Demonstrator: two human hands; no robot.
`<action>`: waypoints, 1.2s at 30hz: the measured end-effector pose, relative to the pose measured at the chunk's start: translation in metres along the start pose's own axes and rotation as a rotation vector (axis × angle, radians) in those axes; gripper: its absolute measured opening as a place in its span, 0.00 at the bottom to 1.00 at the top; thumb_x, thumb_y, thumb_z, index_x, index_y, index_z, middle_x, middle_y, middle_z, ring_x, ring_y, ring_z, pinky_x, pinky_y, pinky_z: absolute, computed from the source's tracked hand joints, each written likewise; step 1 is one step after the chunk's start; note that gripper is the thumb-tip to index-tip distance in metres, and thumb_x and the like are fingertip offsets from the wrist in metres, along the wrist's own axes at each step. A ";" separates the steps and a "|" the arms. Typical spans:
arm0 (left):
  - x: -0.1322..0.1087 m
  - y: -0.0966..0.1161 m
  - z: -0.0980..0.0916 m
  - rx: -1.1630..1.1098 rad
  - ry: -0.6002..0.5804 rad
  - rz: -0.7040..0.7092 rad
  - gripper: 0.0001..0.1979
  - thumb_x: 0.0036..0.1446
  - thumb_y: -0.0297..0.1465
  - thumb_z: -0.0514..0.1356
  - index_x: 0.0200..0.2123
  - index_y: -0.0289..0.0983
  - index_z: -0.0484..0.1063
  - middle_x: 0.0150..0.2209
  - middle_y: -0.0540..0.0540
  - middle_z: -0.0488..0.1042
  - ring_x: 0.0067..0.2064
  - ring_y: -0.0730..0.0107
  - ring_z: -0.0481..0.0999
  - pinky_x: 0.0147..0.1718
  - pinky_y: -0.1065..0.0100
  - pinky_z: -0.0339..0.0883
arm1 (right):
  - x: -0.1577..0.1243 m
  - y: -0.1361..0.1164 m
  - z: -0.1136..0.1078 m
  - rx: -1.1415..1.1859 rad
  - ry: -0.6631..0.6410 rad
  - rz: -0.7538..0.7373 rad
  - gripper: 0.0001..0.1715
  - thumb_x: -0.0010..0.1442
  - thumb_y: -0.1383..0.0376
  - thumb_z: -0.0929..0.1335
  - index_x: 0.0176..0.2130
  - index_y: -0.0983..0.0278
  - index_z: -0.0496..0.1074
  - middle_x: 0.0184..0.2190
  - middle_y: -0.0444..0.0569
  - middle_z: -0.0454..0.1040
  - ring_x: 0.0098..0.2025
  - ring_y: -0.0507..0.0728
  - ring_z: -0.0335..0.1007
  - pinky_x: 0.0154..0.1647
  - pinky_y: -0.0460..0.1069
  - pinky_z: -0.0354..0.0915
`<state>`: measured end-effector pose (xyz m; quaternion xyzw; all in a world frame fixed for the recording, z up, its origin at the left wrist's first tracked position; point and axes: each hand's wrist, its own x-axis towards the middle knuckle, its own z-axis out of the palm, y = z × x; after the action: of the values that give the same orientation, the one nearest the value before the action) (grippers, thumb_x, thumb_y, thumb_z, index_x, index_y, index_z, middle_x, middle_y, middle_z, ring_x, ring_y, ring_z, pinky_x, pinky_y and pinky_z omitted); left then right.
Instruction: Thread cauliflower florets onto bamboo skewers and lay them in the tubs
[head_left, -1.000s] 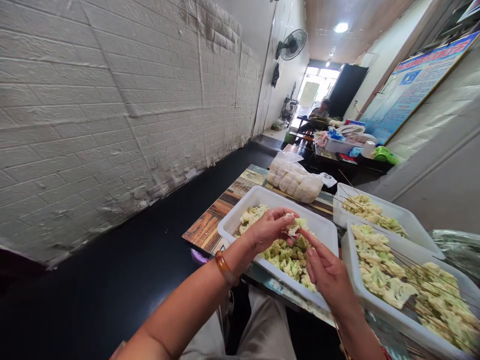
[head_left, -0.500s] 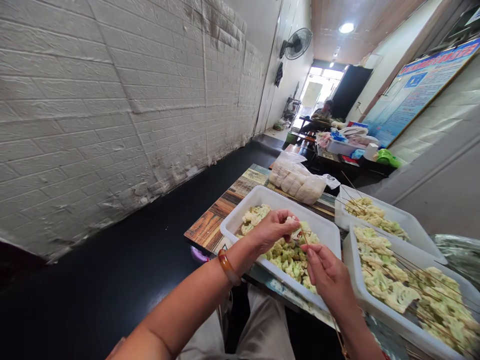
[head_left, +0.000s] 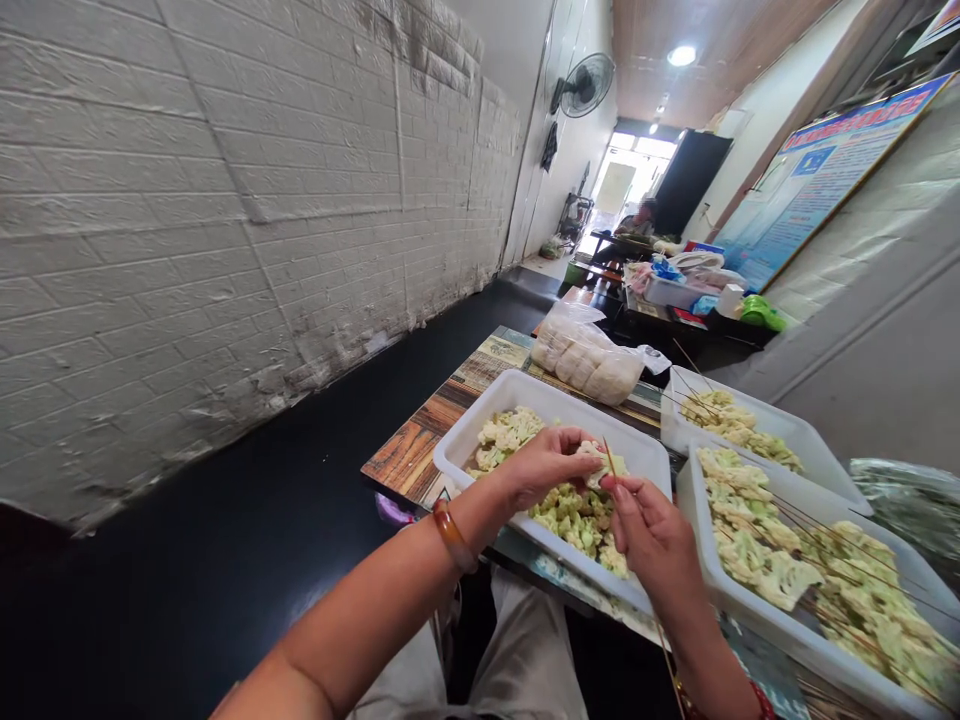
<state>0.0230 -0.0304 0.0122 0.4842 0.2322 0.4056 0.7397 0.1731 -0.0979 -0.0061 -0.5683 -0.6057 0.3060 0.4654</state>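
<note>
Over a white plastic tub [head_left: 465,425] of cauliflower pieces [head_left: 574,518], my two hands are close together. My left hand [head_left: 551,465] pinches a pale cauliflower floret [head_left: 598,462] between thumb and fingers. A thin wooden skewer [head_left: 609,458] is closed in the fingertips of my right hand [head_left: 651,525]; its tip points up beside the floret. Whether the skewer touches the floret I cannot tell. The skewer's long rear part runs down below my right hand, partly hidden by the wrist.
Right of the tub, two more white tubs [head_left: 694,520] hold skewered cauliflower [head_left: 750,530], sticks jutting out. Behind the tub lies a clear bag of pale round items [head_left: 585,360] on the wooden table [head_left: 420,430]. A person [head_left: 640,218] sits far back.
The skewer's tip has come up and now stands beside the floret, where before it was lower against it. Both hands remain over the tub; the whole view has shifted slightly.
</note>
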 end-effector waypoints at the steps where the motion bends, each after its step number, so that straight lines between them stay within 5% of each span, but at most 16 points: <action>1: 0.001 -0.001 -0.001 -0.009 -0.006 -0.007 0.19 0.39 0.39 0.70 0.29 0.32 0.70 0.25 0.49 0.70 0.27 0.76 0.69 0.26 0.73 0.63 | 0.000 0.000 0.000 0.015 -0.009 0.014 0.26 0.61 0.46 0.62 0.43 0.65 0.71 0.12 0.37 0.59 0.15 0.51 0.54 0.17 0.47 0.50; 18: 0.006 0.004 -0.007 -0.200 0.136 0.026 0.19 0.39 0.38 0.70 0.25 0.33 0.65 0.24 0.47 0.71 0.24 0.76 0.70 0.20 0.75 0.54 | -0.004 0.001 -0.005 0.068 -0.114 0.034 0.29 0.61 0.51 0.63 0.55 0.65 0.70 0.13 0.39 0.56 0.15 0.50 0.52 0.16 0.47 0.51; 26: 0.006 0.001 -0.006 -0.150 0.189 0.038 0.17 0.40 0.36 0.70 0.24 0.33 0.65 0.24 0.50 0.68 0.27 0.77 0.70 0.27 0.74 0.61 | -0.001 0.008 -0.005 0.121 -0.105 0.063 0.30 0.58 0.49 0.65 0.54 0.63 0.72 0.14 0.39 0.57 0.14 0.50 0.49 0.15 0.47 0.49; 36: 0.007 0.000 -0.007 -0.101 0.208 0.068 0.16 0.41 0.36 0.69 0.25 0.33 0.67 0.23 0.52 0.67 0.23 0.81 0.64 0.25 0.74 0.56 | -0.001 0.002 -0.011 0.099 -0.117 -0.022 0.26 0.57 0.53 0.67 0.51 0.61 0.75 0.17 0.46 0.70 0.20 0.55 0.66 0.15 0.47 0.61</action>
<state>0.0215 -0.0211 0.0096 0.4091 0.2705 0.4896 0.7209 0.1844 -0.1002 -0.0038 -0.5188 -0.6222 0.3633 0.4602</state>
